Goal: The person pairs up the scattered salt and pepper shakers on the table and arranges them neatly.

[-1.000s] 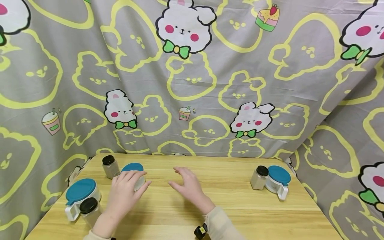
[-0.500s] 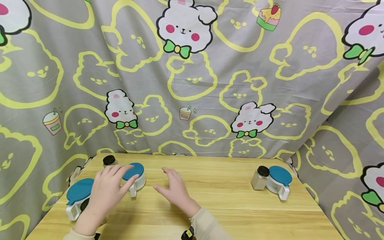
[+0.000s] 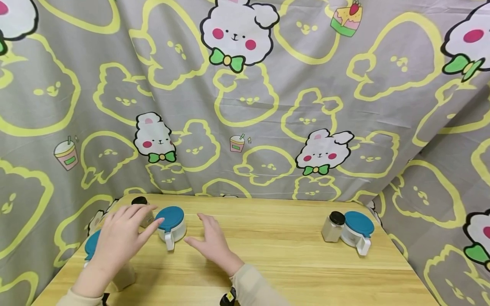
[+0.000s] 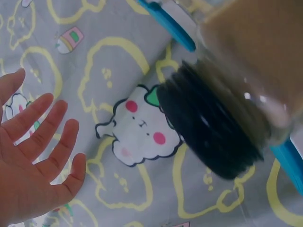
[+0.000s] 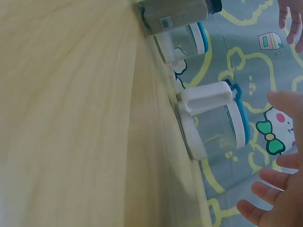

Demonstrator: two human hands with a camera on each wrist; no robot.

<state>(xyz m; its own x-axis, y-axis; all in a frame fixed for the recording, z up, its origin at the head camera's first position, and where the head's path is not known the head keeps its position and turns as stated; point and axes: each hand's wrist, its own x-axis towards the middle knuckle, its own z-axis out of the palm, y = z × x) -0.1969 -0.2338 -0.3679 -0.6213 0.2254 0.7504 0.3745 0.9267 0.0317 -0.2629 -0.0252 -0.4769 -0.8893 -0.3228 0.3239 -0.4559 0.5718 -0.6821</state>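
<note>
My left hand (image 3: 122,238) hovers over the left side of the table, fingers spread and holding nothing. Between the two hands stands a clear jar (image 3: 171,225) with a blue lid and white handle, touched by neither. My right hand (image 3: 212,242) is just right of it, thumb apart from the fingers; the right wrist view shows those fingers (image 5: 267,189) loose. Under the left forearm a black-capped jar (image 3: 124,277) is partly hidden; its cap (image 4: 208,118) and brown contents loom close in the left wrist view. Another black-capped jar (image 3: 146,217) sits behind the left hand.
At far left, a second blue-lidded jar (image 3: 92,246) is mostly covered by the left arm. On the right stand a black-capped jar (image 3: 333,227) and a blue-lidded handled jar (image 3: 357,231) side by side. A patterned curtain (image 3: 260,127) hangs behind the wooden table (image 3: 306,272).
Both hands have moved left across the table. The middle blue-lidded jar, earlier partly covered by the left hand, is now in plain sight between them. The jars stay put.
</note>
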